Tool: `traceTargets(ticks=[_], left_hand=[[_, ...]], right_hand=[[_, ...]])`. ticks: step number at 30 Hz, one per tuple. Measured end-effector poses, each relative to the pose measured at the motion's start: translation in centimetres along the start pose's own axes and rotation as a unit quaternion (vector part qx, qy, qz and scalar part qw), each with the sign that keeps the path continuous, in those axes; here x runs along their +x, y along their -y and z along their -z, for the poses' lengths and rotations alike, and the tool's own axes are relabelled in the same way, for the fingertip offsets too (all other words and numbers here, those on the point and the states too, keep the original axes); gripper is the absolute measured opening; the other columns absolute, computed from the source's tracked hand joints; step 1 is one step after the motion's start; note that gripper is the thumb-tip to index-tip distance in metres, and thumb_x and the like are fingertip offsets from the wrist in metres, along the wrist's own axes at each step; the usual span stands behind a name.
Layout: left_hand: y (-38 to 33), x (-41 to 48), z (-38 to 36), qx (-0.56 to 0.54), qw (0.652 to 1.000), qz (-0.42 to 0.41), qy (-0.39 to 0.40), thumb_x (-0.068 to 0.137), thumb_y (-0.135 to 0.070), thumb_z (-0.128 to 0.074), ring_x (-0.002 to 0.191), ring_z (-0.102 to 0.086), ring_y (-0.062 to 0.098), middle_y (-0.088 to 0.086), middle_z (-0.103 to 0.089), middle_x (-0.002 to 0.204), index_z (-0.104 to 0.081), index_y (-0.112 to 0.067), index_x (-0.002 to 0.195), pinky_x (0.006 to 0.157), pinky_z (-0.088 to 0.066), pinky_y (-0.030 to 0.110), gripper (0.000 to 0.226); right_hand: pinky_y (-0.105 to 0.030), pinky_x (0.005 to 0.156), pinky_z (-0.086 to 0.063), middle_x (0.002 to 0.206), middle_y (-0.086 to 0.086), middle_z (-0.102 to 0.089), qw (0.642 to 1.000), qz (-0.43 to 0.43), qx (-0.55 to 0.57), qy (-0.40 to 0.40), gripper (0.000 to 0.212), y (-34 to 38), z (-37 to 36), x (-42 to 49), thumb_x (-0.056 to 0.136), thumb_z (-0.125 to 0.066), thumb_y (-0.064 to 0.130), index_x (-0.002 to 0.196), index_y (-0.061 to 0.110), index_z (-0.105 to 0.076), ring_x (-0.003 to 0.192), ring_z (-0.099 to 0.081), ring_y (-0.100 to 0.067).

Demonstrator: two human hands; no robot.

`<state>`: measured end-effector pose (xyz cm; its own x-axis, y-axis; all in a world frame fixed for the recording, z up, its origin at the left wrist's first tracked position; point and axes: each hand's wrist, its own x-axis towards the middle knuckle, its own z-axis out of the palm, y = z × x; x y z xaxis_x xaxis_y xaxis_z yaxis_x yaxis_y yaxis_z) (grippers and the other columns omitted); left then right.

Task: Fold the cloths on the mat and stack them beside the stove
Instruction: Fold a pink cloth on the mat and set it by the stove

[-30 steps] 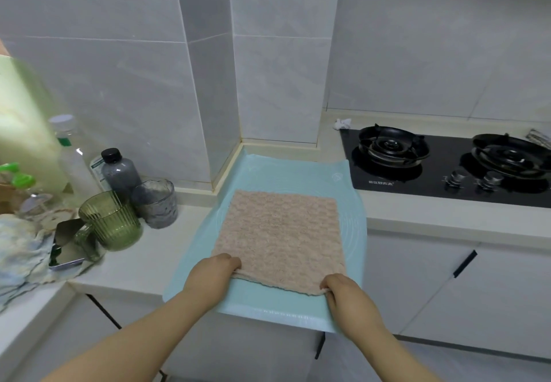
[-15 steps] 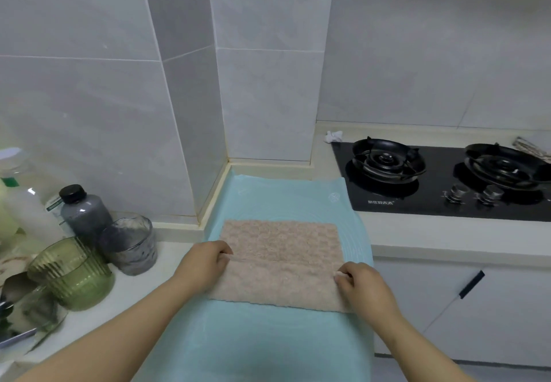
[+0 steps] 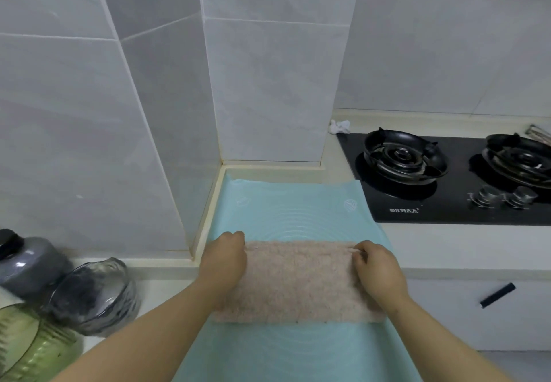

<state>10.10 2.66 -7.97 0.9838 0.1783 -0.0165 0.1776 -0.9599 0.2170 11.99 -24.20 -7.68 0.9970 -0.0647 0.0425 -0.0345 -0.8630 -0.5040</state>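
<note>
A beige fluffy cloth (image 3: 298,283) lies folded in half on the light blue mat (image 3: 292,208), its doubled edge toward the wall. My left hand (image 3: 223,259) pinches the cloth's far left corner. At the far right corner my right hand (image 3: 378,271) pinches the cloth too. The black gas stove (image 3: 447,179) sits on the counter to the right of the mat.
A grey bottle (image 3: 26,265), a smoky glass (image 3: 92,295) and a green ribbed cup (image 3: 35,349) crowd the counter at the left. A tiled pillar (image 3: 268,83) stands behind the mat. A small white crumpled scrap (image 3: 340,126) lies by the stove's back corner.
Both hands carried the cloth's near edge away from me over to the far edge, folding the flat cloth in half. The view moved closer and lower.
</note>
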Motion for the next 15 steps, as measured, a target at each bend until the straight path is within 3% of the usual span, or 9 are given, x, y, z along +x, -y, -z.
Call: traceTargets(ticks=[9, 13, 15], left_hand=[[0.3, 1.8, -0.1, 0.004, 1.0, 0.011, 0.023, 0.09, -0.009, -0.039, 0.076, -0.059, 0.02, -0.001, -0.052, 0.081, -0.054, -0.015, 0.095, 0.056, -0.042, 0.025, 0.017], [0.3, 2.0, -0.3, 0.029, 0.999, 0.015, 0.021, 0.09, -0.01, -0.038, 0.07, -0.053, 0.018, -0.004, -0.044, 0.074, -0.051, -0.015, 0.091, 0.049, -0.033, 0.023, 0.013], [0.0, 1.6, -0.3, 0.045, 0.999, 0.017, 0.006, 0.091, -0.01, -0.038, 0.071, -0.049, 0.018, -0.002, -0.044, 0.078, -0.047, -0.016, 0.092, 0.048, -0.032, 0.023, 0.011]], right_hand=[[-0.031, 0.064, -0.046, 0.09, -0.001, -0.061, 1.0, -0.021, -0.009, 0.005, 0.019, 0.7, -0.8, 2.9, 0.093, -0.041, 0.015, 0.093, 0.016, -0.06, 0.084, -0.055, -0.02], [-0.032, 0.068, -0.047, 0.097, -0.003, -0.06, 1.0, -0.021, -0.015, 0.018, 0.02, 0.7, -1.1, 3.4, 0.093, -0.042, 0.017, 0.098, 0.016, -0.061, 0.091, -0.053, -0.021], [-0.033, 0.075, -0.046, 0.11, -0.004, -0.057, 0.999, -0.023, -0.005, 0.028, 0.022, 0.8, -1.4, 3.1, 0.094, -0.042, 0.02, 0.108, 0.019, -0.06, 0.099, -0.05, -0.022]])
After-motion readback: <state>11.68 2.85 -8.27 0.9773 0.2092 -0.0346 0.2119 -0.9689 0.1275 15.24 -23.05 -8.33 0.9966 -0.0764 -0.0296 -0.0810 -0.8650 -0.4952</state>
